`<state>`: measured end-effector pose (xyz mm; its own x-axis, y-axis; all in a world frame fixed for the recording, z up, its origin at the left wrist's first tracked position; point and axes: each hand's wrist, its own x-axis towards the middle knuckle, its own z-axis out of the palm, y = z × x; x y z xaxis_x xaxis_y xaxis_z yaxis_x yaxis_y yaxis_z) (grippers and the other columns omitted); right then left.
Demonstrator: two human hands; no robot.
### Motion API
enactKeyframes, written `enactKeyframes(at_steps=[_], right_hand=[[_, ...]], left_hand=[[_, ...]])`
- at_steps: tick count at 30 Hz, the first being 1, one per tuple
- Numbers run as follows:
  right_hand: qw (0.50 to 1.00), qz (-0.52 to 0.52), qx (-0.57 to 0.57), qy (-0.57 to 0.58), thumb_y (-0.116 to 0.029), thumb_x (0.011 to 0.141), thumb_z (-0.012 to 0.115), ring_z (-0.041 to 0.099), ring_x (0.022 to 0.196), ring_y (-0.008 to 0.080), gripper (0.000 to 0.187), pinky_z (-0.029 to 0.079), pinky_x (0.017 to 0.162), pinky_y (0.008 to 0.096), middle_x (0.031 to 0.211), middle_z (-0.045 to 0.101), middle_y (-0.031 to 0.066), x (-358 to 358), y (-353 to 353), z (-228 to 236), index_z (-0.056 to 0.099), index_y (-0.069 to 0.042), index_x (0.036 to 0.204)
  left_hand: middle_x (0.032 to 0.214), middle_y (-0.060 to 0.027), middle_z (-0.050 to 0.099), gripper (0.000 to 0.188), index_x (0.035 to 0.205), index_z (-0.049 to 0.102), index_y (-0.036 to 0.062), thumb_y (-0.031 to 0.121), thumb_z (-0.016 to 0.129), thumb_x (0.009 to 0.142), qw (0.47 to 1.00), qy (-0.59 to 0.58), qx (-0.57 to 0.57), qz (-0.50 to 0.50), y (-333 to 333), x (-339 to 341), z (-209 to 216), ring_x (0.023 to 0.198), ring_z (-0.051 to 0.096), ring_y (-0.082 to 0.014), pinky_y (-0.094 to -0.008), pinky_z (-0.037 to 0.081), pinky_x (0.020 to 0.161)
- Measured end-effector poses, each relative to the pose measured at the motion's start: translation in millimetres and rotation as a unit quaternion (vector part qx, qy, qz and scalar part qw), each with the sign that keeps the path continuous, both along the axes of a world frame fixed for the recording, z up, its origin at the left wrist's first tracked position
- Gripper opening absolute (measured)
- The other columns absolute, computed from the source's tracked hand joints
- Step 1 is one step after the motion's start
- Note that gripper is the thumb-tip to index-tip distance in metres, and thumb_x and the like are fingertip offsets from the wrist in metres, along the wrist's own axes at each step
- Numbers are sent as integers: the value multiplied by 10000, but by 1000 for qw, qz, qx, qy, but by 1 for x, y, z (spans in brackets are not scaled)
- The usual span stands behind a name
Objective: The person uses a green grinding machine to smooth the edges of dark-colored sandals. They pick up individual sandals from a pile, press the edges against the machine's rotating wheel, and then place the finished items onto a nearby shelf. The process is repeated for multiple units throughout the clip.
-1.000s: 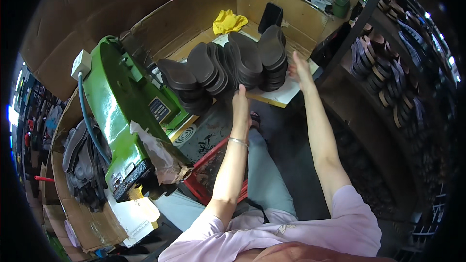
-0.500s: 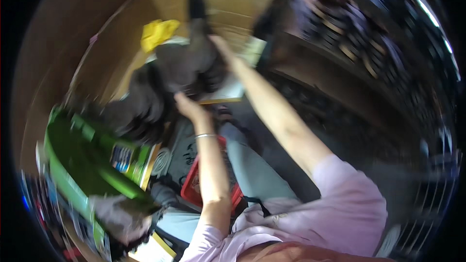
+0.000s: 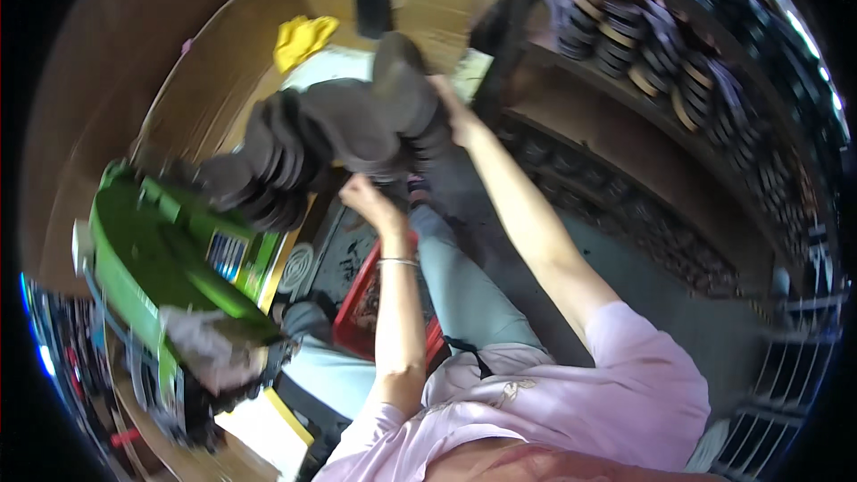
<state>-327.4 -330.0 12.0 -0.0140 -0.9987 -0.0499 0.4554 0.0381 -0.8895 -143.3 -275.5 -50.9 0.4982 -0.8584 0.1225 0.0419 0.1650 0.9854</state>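
A long row of dark grey shoe soles [image 3: 339, 129] is lifted in front of me, fanned out from lower left to upper right. My left hand [image 3: 370, 201] supports the row from below, near its middle. My right hand [image 3: 455, 112] presses against the right end of the row. Both arms reach up from a pink shirt. The soles hang above a green machine [image 3: 170, 259] at my left.
A brown cardboard-lined box [image 3: 268, 0] holds a yellow cloth [image 3: 303, 36], white paper and a black object [image 3: 372, 2]. A red crate [image 3: 366, 312] sits by my knees. Shelves with stacked soles [image 3: 643, 45] line the right side.
The view has swung right and tilted. The row of soles has come up off the white paper and toward me, held between both hands.
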Motion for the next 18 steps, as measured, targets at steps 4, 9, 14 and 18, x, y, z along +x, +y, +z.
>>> enactKeyframes(at_steps=[4,9,14,18], right_hand=[[996,-58,65,8,-458,929,436,491,1192,162,533,365,1022,319,1344,509,47,-22,65,1,516,-74,1290],[986,-114,107,-56,-478,862,526,535,1137,186,569,411,979,342,1250,575,77,-18,98,-46,547,-57,1244],[990,-21,33,-136,-510,862,493,527,1162,241,626,402,1003,416,1252,566,93,1,138,-31,494,-47,1282],[982,-47,50,-175,-503,874,471,537,1152,243,602,407,1003,415,1241,575,85,-3,187,-39,511,-45,1262]], left_hand=[[979,-60,447,351,994,441,17,348,531,917,979,160,57,-111,51,-4,13,806,479,-152,-279,430,731],[1192,-82,541,596,1351,325,90,409,568,909,921,249,99,-281,41,27,1,1026,577,-202,-339,490,834],[1218,-81,589,564,1296,486,76,464,571,895,847,255,162,-437,45,65,4,1051,604,-222,-353,512,845],[1387,-65,432,613,1445,278,143,297,577,932,827,263,119,-481,73,55,2,1222,485,-210,-348,475,945]])
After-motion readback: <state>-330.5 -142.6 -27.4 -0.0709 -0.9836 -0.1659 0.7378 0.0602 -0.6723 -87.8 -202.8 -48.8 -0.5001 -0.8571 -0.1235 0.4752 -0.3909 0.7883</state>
